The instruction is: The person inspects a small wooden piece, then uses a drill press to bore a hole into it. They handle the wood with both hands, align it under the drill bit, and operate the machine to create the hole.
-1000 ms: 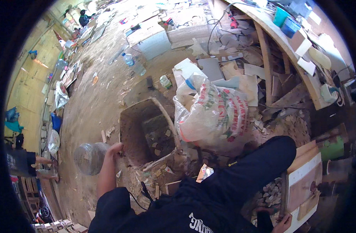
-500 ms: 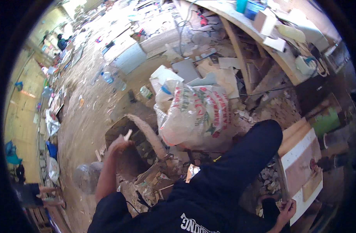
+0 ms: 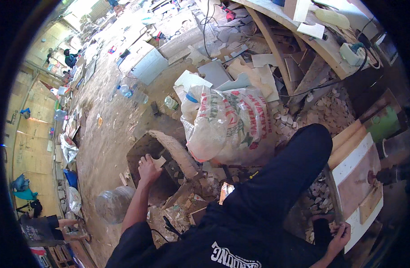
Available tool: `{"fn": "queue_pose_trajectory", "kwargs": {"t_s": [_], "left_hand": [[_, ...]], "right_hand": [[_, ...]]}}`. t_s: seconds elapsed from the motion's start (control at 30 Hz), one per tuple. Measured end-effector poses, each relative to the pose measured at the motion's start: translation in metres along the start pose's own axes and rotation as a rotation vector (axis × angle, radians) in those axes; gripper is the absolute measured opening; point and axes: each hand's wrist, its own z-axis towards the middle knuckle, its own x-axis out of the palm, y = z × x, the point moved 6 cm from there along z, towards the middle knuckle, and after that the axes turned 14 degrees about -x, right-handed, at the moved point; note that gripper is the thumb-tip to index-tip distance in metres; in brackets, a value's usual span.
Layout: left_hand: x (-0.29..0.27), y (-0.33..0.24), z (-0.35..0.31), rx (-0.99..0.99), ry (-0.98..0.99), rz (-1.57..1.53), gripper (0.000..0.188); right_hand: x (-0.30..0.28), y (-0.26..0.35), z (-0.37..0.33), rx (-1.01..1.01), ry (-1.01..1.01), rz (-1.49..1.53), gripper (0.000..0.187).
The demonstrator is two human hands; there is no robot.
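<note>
My left hand (image 3: 148, 171) is closed on a small, pale wood piece (image 3: 159, 161), which sticks out beside the fingers. That hand is over an open, rough wooden box (image 3: 176, 154) with a dark inside. On the far right, my right hand (image 3: 339, 238) is closed at the lower edge of a white board (image 3: 353, 239); whatever its fingers pinch is too small to make out. A brown panel (image 3: 355, 178) lies on the white board, and a dark machine spindle (image 3: 387, 176) with a reddish tip meets it.
A stuffed clear plastic sack (image 3: 227, 127) stands beyond the box. Wood chips (image 3: 313, 203) are heaped below the board. A workbench (image 3: 323, 51) with a cord runs across the upper right. Large plastic bottle (image 3: 113, 204) lies at left. Another person (image 3: 44, 230) is at the lower left.
My left hand has moved right and slightly down over the box, its wood piece now turned flatter. My right hand stays by the board's edge. The whole view has shifted slightly.
</note>
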Motion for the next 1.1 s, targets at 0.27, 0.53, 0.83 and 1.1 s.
{"fn": "queue_pose_trajectory", "kwargs": {"t_s": [0.27,0.53,0.83,1.1], "left_hand": [[-0.053,-0.076,0.012,0.262,-0.174,-0.734,0.063],[-0.067,-0.338,-0.043,0.661,0.338,-0.992,0.051],[-0.077,-0.438,-0.169,0.837,0.249,-0.939,0.053],[-0.221,-0.467,-0.149,1.0,0.246,-1.416,0.047]], "right_hand": [[0.0,0.004,-0.003,0.007,-0.018,0.036,0.021],[-0.001,0.013,-0.003,-0.006,-0.05,0.065,0.019],[0.005,0.017,0.002,-0.001,-0.051,0.089,0.017],[0.004,0.023,0.006,-0.038,-0.056,0.07,0.018]]}}
